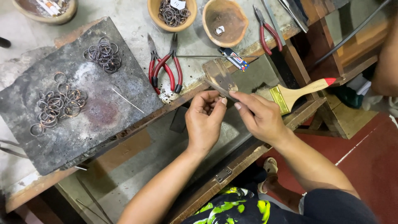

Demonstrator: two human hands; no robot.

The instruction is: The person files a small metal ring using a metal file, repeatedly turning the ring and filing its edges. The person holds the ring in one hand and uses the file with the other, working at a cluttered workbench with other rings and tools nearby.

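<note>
Here, the left hand (204, 120) and right hand (260, 117) meet at the front edge of the counter (137, 25), fingertips nearly touching. Left hand is curled, thumb and forefinger pinched on something tiny; too small to tell what it is. Right hand grips a thin flat file (219, 88), forefinger stretched along it, the dark blade running up-left across a worn wooden bench pin (219, 74) that juts off the counter edge. The pin is pale brown, notched and scuffed.

Just right of the hands lies a paintbrush (295, 93) with a wood handle, red tip, brass ferrule and pale bristles pointing left. Above the hands two red-handled pliers (166, 68) lie side by side on the counter, and a thin metal rod (215, 56) runs right from them. A small lighter (234, 58) sits near the rod. Another pair of red pliers (267, 31) lies further right.

Left on the counter is a dark grey slab (83, 124), scorched, holding two heaps of wire rings: a larger coppery one (58, 105) and a smaller dark one (104, 54). A thin wire (127, 101) lies on the slab too. At the top edge, a wooden bowl of rings (172, 14) and a nearly empty wooden bowl (225, 21).
</note>
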